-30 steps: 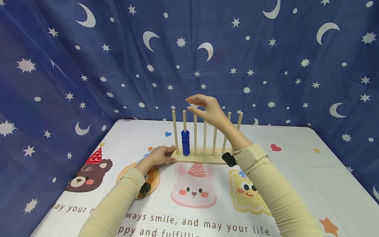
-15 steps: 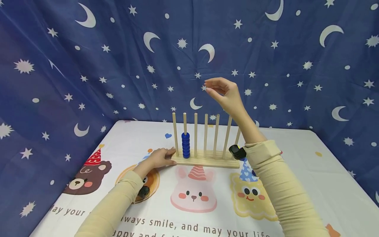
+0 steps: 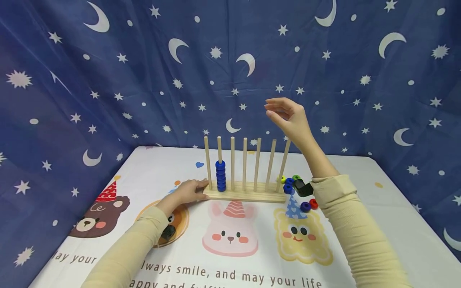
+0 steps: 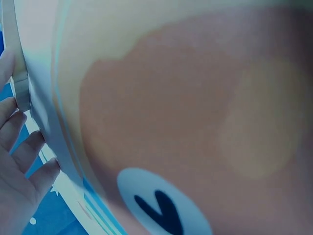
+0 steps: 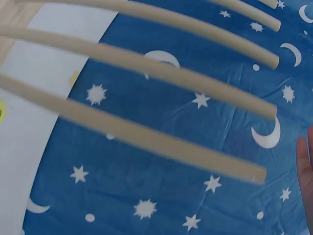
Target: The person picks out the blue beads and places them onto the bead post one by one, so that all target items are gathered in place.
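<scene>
A wooden peg stand (image 3: 248, 196) stands on the table, its upright pegs (image 5: 171, 146) in a row. Blue beads (image 3: 221, 176) are stacked on the second peg from the left; the other pegs carry none. At the stand's left end, my left hand (image 3: 189, 191) grips the base, thumb in front. The left wrist view catches its fingers (image 4: 29, 152) spread at the base end (image 4: 20, 93). My right hand (image 3: 291, 118) is raised near the rightmost peg's top, fingers loosely bent and holding nothing. Only its fingertips (image 5: 304, 166) show in the right wrist view.
Loose beads lie right of the stand: blue (image 3: 305, 207), red (image 3: 313, 204), green (image 3: 296, 177) and yellow (image 3: 282, 179), some partly behind the black wrist camera (image 3: 302, 187). A printed white cloth (image 3: 363, 224) covers the table. A blue star-patterned curtain (image 3: 201, 80) hangs behind.
My right hand has moved from above the left-hand pegs, up and rightward, to beside the rightmost peg. The loose beads have come into view. My left hand has stayed on the stand.
</scene>
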The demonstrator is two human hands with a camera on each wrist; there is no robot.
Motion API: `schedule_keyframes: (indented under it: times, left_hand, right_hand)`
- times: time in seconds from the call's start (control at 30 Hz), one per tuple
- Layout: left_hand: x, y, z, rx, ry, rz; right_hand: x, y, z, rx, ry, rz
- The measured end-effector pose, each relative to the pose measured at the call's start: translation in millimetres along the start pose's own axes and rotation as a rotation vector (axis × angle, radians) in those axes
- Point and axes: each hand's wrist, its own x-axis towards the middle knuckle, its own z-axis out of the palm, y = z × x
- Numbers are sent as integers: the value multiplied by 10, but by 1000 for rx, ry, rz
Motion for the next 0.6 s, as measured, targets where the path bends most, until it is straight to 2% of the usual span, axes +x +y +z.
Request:
schedule_keyframes:
  times: [0.6]
  left_hand:
    - [-72,-33,-80,56,-69,114]
  right_hand:
    - [-426,410,-307,-159,11,96]
